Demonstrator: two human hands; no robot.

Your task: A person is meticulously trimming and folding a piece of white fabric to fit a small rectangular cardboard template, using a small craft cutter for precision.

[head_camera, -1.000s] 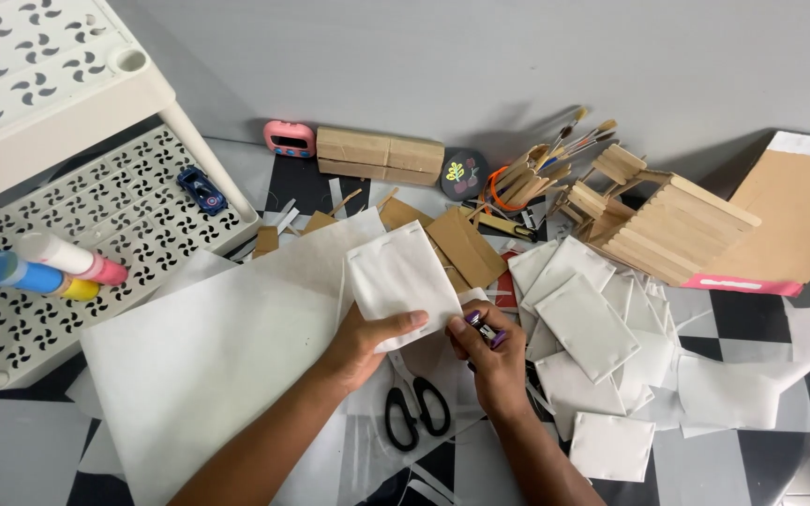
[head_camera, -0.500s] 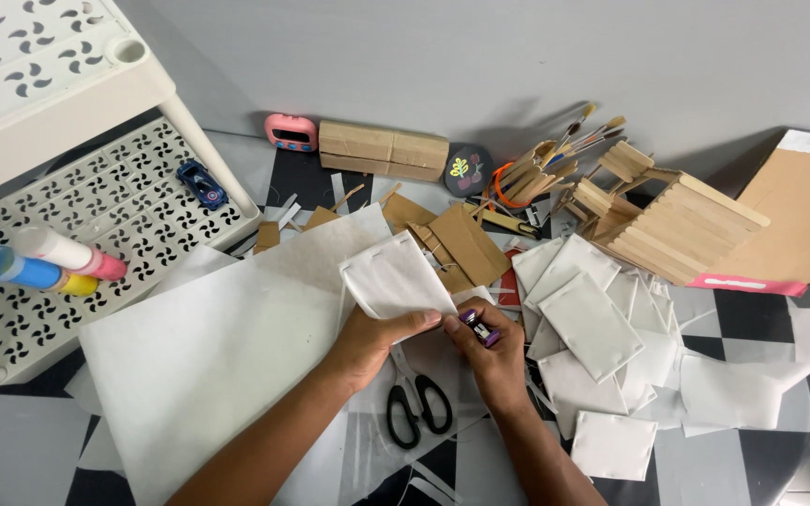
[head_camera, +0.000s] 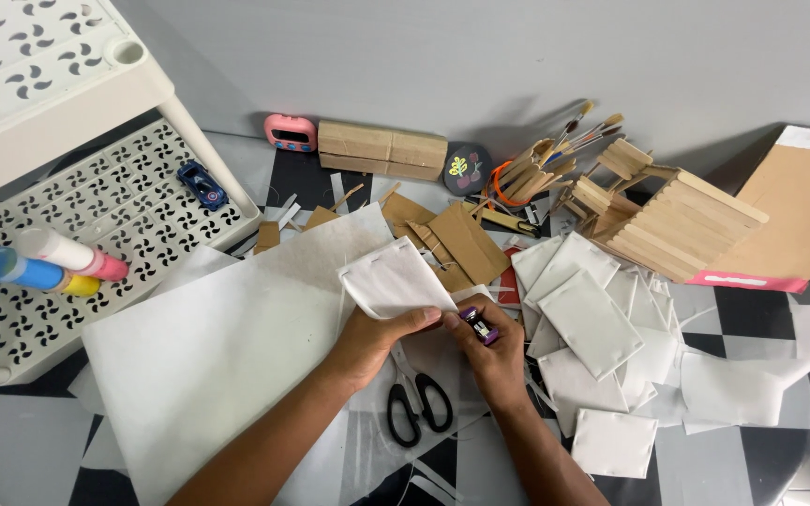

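Here the left hand (head_camera: 374, 334) pinches a white, bent paper pouch (head_camera: 394, 280); at three o'clock, the right hand (head_camera: 494, 354) grips a small purple glue stick (head_camera: 480, 326).

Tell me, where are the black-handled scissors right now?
The black-handled scissors lie low in the middle of the head view on white paper, between the person's forearms, just below the left hand and right hand.
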